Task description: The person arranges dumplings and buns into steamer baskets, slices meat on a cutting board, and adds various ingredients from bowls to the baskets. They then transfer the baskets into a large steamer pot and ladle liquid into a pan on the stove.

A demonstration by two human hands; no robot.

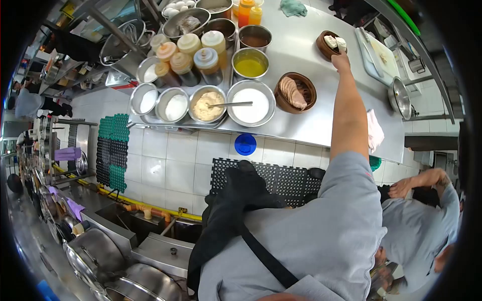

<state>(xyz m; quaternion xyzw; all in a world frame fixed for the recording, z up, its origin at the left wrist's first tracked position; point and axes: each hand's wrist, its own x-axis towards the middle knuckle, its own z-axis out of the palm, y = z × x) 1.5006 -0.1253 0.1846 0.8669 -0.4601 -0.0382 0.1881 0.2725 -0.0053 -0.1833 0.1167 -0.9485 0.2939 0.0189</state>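
My right arm stretches across the steel table, and my right hand (pixel 341 61) is at the near rim of a small brown bowl (pixel 325 50). White pieces (pixel 331 41) of food lie in this bowl, right by my fingertips. The fingers look closed together; what they hold, if anything, is too small to make out. To the left stands a second brown bowl (pixel 312 90) with sliced pinkish meat (pixel 292 93) in it. My left hand is out of view.
Metal bowls of white powder (pixel 250 105), yellow paste (pixel 206 106) and yellow-green liquid (pixel 250 65) line the table's left part, beside several squeeze bottles (pixel 207 62). A white cutting board (pixel 376 55) and steel bowl (pixel 400 98) stand right. Another person (pixel 422 226) is at lower right.
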